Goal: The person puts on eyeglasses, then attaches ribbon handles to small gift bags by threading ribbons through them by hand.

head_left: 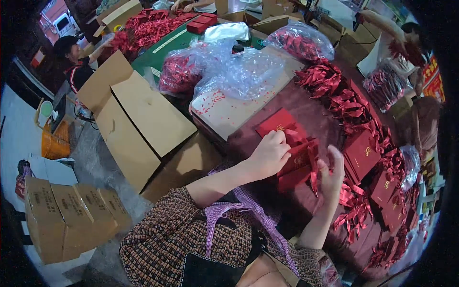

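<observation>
My left hand (270, 153) is closed, its fingertips pinched on a red ribbon (297, 137) above red gift bags with small gold emblems. One red bag (275, 120) lies flat just beyond this hand, and another red bag (295, 171) lies below it, partly covered by my wrist and loose ribbon. My right hand (332, 172) is raised at the right side of that bag, thumb and fingers apart. A ribbon end hangs close to its thumb, and I see nothing gripped there.
Stacked red bags (359, 155) and heaps of red ribbon (351, 107) line the table's right side. A white board (229, 117) with red specks holds clear plastic bags (246, 71). An open carton (148, 119) stands left; closed cartons (71, 215) sit lower left. Other people work around the table.
</observation>
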Action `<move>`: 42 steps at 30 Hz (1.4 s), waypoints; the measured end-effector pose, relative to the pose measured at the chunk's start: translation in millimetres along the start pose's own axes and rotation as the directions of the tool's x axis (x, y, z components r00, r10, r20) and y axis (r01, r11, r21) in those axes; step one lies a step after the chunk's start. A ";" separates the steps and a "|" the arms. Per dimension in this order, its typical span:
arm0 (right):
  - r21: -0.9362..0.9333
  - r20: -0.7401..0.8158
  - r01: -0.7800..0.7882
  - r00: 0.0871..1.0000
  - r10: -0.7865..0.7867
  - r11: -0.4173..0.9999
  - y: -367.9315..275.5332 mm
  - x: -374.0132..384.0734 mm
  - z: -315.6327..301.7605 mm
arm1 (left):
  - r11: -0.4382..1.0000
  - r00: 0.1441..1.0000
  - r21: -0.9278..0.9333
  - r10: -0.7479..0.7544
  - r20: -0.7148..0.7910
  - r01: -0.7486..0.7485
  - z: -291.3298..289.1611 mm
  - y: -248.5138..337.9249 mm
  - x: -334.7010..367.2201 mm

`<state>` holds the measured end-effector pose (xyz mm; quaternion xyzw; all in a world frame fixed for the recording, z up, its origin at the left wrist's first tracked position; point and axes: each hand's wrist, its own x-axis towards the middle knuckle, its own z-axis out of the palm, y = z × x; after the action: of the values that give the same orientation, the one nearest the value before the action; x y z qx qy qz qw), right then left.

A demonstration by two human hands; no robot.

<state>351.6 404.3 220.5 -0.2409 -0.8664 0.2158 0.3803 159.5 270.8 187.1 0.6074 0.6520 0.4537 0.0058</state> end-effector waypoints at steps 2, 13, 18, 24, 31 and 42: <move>0.049 0.109 -0.193 0.976 0.187 0.980 -3.2 -24.3 -3.2 | 0.999 0.999 0.002 -0.040 0.006 0.040 1.4 -2.9 0.9; 0.161 0.109 -0.398 0.917 0.384 0.903 13.3 -88.3 17.7 | 0.995 0.998 0.097 -0.031 -0.059 0.036 10.7 -0.5 10.4; 0.253 -0.050 -0.341 0.930 0.365 0.905 22.5 -80.1 6.8 | 0.989 0.998 0.142 0.036 -0.042 -0.029 9.9 -7.6 12.0; 0.185 0.021 -0.424 0.904 0.428 0.887 19.3 -86.1 5.7 | 0.990 0.992 0.054 -0.127 0.014 0.126 12.3 -17.5 9.4; -0.148 -0.129 -0.292 0.953 0.275 0.945 33.2 -78.3 10.2 | 0.957 0.951 -0.024 -0.285 0.118 0.289 7.2 -23.0 10.7; 0.222 -0.154 -0.450 0.860 0.487 0.865 23.2 -51.5 -7.8 | 0.877 0.882 -0.160 -0.416 0.224 0.454 6.0 -27.6 11.1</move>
<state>394.0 394.1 183.8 -0.4310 -0.7145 0.3528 0.4234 138.2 287.3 173.1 0.4798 0.7176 0.4488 0.2311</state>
